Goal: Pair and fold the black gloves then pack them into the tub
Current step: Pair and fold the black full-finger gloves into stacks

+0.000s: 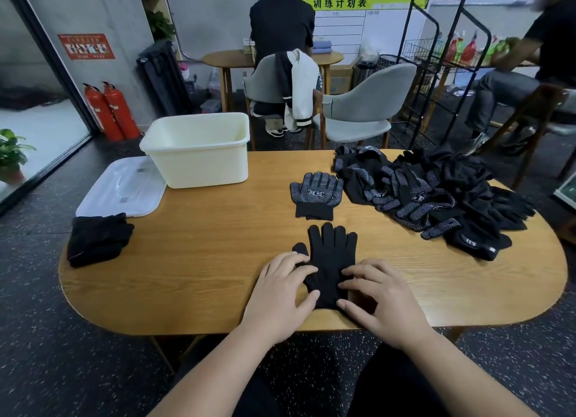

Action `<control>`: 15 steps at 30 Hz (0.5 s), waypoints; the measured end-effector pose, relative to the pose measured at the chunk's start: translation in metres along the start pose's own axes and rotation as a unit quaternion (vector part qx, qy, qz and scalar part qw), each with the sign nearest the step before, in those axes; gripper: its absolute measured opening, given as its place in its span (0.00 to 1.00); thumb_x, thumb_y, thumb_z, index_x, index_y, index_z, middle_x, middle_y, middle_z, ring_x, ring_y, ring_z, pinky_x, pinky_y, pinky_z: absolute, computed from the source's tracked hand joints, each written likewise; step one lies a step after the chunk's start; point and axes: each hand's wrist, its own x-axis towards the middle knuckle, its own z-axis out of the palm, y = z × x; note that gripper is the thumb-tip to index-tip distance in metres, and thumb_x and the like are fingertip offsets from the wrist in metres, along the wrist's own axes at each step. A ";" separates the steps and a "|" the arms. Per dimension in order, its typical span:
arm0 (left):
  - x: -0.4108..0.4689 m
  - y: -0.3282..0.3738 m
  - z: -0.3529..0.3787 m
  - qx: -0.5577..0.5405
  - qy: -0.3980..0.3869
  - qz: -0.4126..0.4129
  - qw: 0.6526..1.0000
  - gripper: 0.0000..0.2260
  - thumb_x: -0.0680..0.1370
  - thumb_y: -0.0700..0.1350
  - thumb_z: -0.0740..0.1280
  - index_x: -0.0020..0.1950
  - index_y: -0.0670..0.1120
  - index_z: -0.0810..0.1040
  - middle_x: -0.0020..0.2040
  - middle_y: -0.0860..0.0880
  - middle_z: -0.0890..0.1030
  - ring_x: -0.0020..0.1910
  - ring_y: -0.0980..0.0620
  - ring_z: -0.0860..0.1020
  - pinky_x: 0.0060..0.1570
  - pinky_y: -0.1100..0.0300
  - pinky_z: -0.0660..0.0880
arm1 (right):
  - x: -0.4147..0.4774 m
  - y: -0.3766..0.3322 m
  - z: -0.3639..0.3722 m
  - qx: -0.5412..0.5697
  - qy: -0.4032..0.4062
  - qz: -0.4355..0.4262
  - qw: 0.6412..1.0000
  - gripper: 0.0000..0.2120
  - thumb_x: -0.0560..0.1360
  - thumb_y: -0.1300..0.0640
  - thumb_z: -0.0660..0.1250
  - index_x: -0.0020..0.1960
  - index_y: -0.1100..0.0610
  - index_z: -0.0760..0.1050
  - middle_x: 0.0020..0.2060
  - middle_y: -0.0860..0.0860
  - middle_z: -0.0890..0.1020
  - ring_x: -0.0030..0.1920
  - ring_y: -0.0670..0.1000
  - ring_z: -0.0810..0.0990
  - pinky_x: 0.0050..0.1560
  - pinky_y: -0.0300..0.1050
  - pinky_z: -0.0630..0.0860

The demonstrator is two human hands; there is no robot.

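Observation:
A plain black glove lies flat near the table's front edge, fingers pointing away from me. My left hand presses its left side and cuff with spread fingers. My right hand presses its right side the same way. Beyond it lies a dotted black glove pair, stacked flat. A loose heap of black gloves covers the table's right part. A folded black bundle sits at the left end. The cream tub stands at the back left; no gloves show inside it.
The tub's clear lid lies beside the tub on the wooden table. Grey chairs stand behind the table. One person sits at a far table, another at the right near a wire rack.

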 end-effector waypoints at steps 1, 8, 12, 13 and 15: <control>-0.001 -0.001 0.000 -0.005 0.010 0.003 1.000 0.18 0.83 0.62 0.62 0.71 0.59 0.77 0.71 0.64 0.68 0.77 0.61 0.59 0.78 0.56 0.58 | 0.000 0.000 0.000 0.003 0.001 -0.005 1.000 0.14 0.78 0.36 0.72 0.57 0.43 0.86 0.62 0.35 0.79 0.66 0.47 0.74 0.64 0.51 0.74; -0.002 -0.001 -0.001 -0.014 0.023 0.014 1.000 0.12 0.83 0.61 0.63 0.61 0.59 0.81 0.61 0.66 0.72 0.69 0.61 0.65 0.73 0.55 0.63 | 0.001 0.004 0.006 0.013 0.011 -0.017 1.000 0.15 0.76 0.35 0.74 0.54 0.43 0.87 0.57 0.34 0.81 0.63 0.46 0.75 0.61 0.49 0.77; -0.002 -0.002 0.001 -0.023 0.031 0.018 0.999 0.10 0.84 0.58 0.63 0.60 0.59 0.82 0.60 0.66 0.74 0.69 0.61 0.66 0.71 0.55 0.64 | 0.002 0.004 0.009 0.013 0.021 -0.011 1.000 0.12 0.77 0.39 0.74 0.53 0.46 0.87 0.56 0.35 0.82 0.61 0.46 0.76 0.60 0.48 0.77; -0.002 -0.002 0.002 -0.023 0.030 0.020 0.999 0.11 0.84 0.57 0.62 0.60 0.59 0.82 0.60 0.66 0.74 0.69 0.61 0.66 0.71 0.55 0.64 | 0.002 0.004 0.009 0.014 0.022 -0.008 1.000 0.11 0.77 0.40 0.74 0.52 0.46 0.86 0.55 0.35 0.82 0.60 0.46 0.76 0.59 0.48 0.77; -0.003 -0.001 0.002 -0.018 0.027 0.028 0.999 0.12 0.84 0.54 0.61 0.62 0.58 0.82 0.62 0.66 0.73 0.70 0.61 0.66 0.71 0.56 0.65 | 0.002 0.004 0.007 0.021 0.020 0.001 1.000 0.10 0.78 0.41 0.74 0.52 0.47 0.85 0.55 0.35 0.82 0.60 0.46 0.76 0.59 0.48 0.77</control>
